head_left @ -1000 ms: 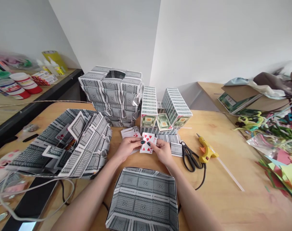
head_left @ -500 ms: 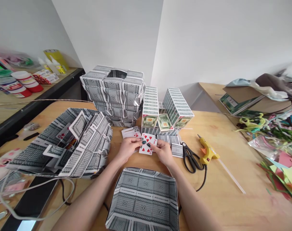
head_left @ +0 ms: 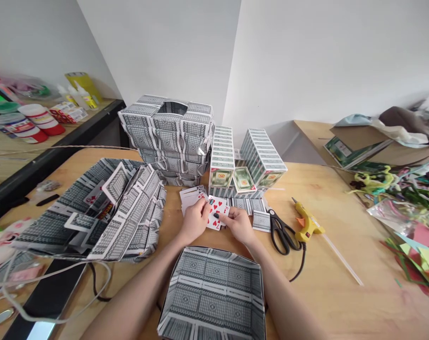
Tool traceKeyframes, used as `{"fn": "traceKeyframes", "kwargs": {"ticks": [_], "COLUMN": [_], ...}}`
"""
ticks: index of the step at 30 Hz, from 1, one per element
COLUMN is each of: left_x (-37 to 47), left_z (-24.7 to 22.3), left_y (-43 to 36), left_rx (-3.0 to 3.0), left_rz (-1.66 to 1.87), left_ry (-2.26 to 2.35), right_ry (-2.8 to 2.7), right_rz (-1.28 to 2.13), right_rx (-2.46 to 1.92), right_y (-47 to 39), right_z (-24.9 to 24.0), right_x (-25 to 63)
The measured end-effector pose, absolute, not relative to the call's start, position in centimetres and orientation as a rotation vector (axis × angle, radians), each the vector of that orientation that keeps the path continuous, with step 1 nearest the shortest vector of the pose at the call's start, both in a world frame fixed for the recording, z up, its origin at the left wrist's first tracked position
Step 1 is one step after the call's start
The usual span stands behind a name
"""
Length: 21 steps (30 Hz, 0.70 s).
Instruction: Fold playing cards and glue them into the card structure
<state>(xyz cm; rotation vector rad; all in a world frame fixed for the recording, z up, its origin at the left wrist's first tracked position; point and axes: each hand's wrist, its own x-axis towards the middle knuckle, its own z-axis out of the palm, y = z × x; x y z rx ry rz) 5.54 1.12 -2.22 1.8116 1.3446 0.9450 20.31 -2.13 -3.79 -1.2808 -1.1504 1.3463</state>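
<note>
Between both hands are red-heart playing cards (head_left: 216,208), face up, the front one a seven. My left hand (head_left: 196,218) pinches their left edge, fingers closed. The right edge is gripped by my right hand (head_left: 238,223), its thumb lying on the face. Behind my left hand, loose cards (head_left: 191,192) lie fanned on the table. Folded card pieces (head_left: 261,220) with grey patterned backs lie right of my right hand. Nearer to me, between my forearms, stands an open tray made of cards (head_left: 217,283).
Black scissors (head_left: 283,232) and a yellow glue gun (head_left: 306,222) lie at right. Behind stand stacked card boxes (head_left: 264,153) and a tall card-built box (head_left: 168,137). A wide card-built basket (head_left: 118,208) and white cable (head_left: 58,321) are at left.
The cards between my hands have tilted a little. My left hand has shifted slightly right and curled more tightly at their upper left edge.
</note>
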Motion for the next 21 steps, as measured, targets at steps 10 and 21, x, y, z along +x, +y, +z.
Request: {"fn": "traceKeyframes", "kwargs": {"ticks": [10, 21], "left_x": [5.32, 4.99], "left_z": [-2.37, -2.45], "left_y": [1.08, 1.13], "left_rx": [1.783, 1.533], "left_rz": [0.990, 0.927], "left_ry": [1.368, 1.032], "right_ry": [-1.205, -1.050], "right_rz": [1.350, 1.296], "right_rx": [-1.248, -1.230], "right_y": [-2.30, -1.95], "right_z": [-2.85, -3.14], "right_x": [19.92, 20.55]}}
